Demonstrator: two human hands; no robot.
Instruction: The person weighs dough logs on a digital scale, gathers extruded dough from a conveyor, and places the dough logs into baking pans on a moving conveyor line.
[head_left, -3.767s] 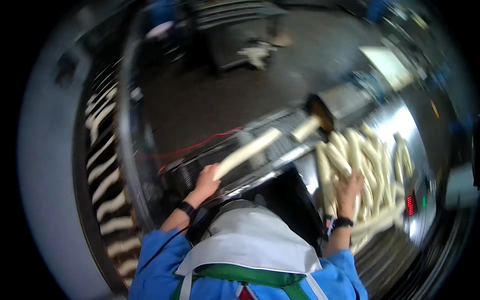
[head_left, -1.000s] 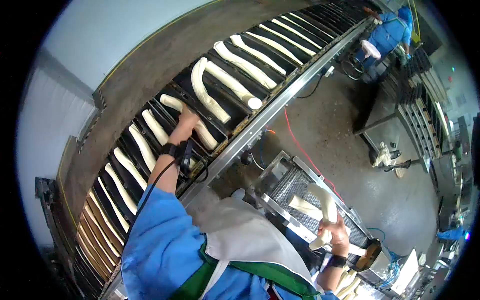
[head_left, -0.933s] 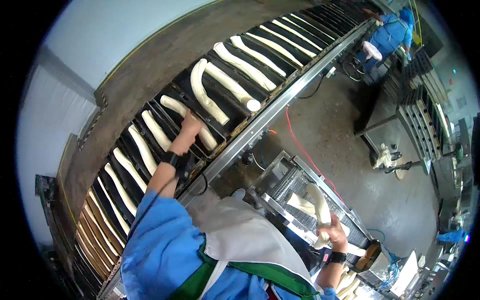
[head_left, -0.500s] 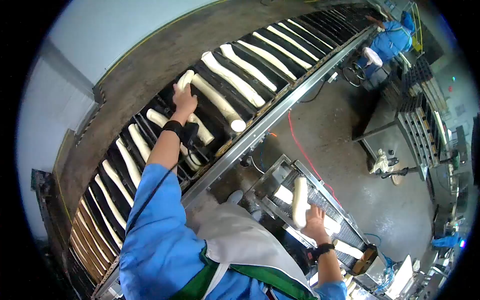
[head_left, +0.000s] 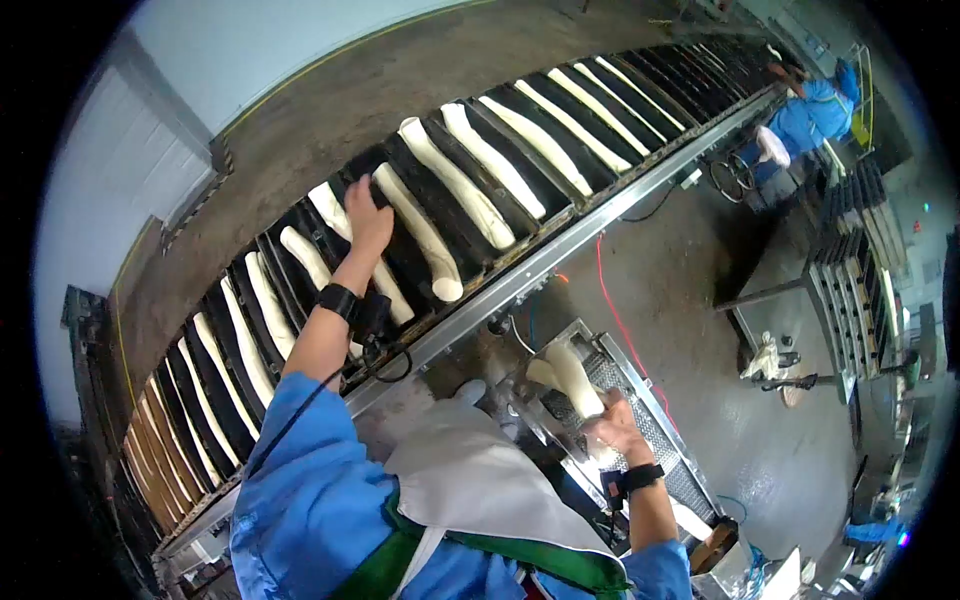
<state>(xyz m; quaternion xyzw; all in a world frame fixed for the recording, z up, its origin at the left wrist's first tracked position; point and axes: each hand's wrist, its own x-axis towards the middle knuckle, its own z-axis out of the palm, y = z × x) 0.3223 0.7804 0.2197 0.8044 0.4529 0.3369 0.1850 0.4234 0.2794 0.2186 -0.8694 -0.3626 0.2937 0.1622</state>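
My left hand (head_left: 368, 215) is over the slatted conveyor, fingers apart and holding nothing. Under its wrist runs a pale, log-like stalk (head_left: 394, 295) in a black slot, its upper end showing left of my fingers. Another pale stalk (head_left: 418, 225) lies just to the right of that hand. My right hand (head_left: 615, 428) is closed around the lower end of a thick pale stalk (head_left: 572, 380), held tilted over a small mesh-belt conveyor (head_left: 655, 440). A second pale piece (head_left: 540, 374) shows partly behind the held one.
The long conveyor's metal side rail (head_left: 530, 275) runs diagonally past me, with several more stalks in its slots. A person in blue (head_left: 805, 115) works at its far end. A rack (head_left: 850, 300) stands at right. A red hose (head_left: 615, 320) lies on the wet floor.
My left hand has let go of the stalk, which now lies in its slot. My right hand has gripped a stalk and shifted it left. The conveyor's stalks have moved slightly down-left.
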